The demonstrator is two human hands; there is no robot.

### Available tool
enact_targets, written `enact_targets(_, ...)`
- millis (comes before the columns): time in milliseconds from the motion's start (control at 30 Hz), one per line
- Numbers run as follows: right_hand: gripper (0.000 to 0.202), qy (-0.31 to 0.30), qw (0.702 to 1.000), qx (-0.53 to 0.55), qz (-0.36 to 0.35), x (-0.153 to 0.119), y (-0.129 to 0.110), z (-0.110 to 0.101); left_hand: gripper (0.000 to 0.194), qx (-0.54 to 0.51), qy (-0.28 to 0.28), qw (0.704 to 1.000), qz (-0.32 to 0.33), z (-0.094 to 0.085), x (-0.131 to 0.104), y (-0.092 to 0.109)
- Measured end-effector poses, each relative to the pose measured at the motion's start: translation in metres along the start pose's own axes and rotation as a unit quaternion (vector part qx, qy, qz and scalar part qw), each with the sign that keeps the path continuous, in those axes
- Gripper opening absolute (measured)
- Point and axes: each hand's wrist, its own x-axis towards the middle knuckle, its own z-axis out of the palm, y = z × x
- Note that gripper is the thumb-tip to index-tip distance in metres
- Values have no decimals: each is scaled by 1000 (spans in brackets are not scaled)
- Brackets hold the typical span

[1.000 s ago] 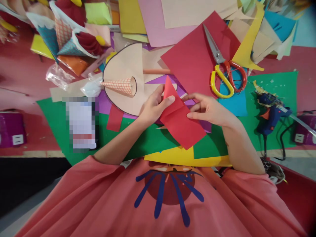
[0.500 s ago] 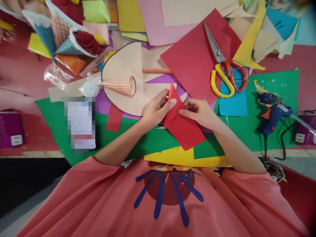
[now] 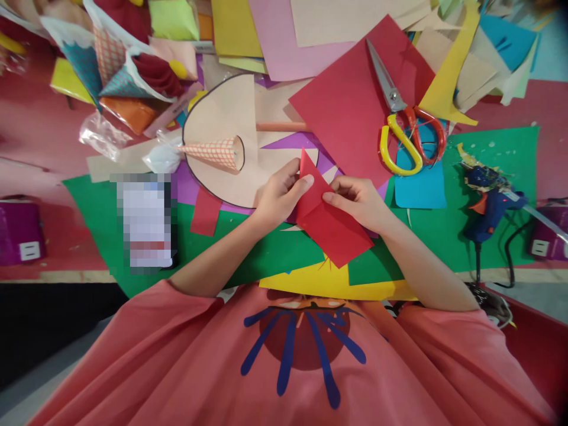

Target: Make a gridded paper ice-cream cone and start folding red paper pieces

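Note:
A folded piece of red paper (image 3: 339,234) is held up between both hands, its narrow point at the top and its wider end toward my body. My left hand (image 3: 284,192) pinches its upper left edge, thumb on the near face and fingers behind. On the right edge, my right hand (image 3: 357,198) grips it between thumb and curled fingers. Just behind the left hand lies a rounded beige paper shape (image 3: 217,189) with a dark outline. On that shape rests a small checked paper cone (image 3: 217,152).
Scissors (image 3: 393,97) lie on a red sheet (image 3: 341,94) at the back right. A blue glue gun (image 3: 486,213) with a cord rests on the green sheet (image 3: 510,160). A phone (image 3: 146,222) sits at left. Fabric-like cones (image 3: 80,53) and paper scraps (image 3: 477,83) fill the back.
The lower end of the red paper has swung slightly right, and its tip has shifted a little left. Both hands keep their hold.

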Motion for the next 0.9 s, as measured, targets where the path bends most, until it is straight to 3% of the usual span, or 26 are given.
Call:
enact_targets(433, 45, -51, 998, -38, -1, 1, -5, -3, 49, -12, 9, 1000, -13, -3, 3, -1)
enact_targets(900, 46, -33, 998, -50, 1, 1, -3, -4, 49, 14, -10, 1000, -14, -3, 1, 1)
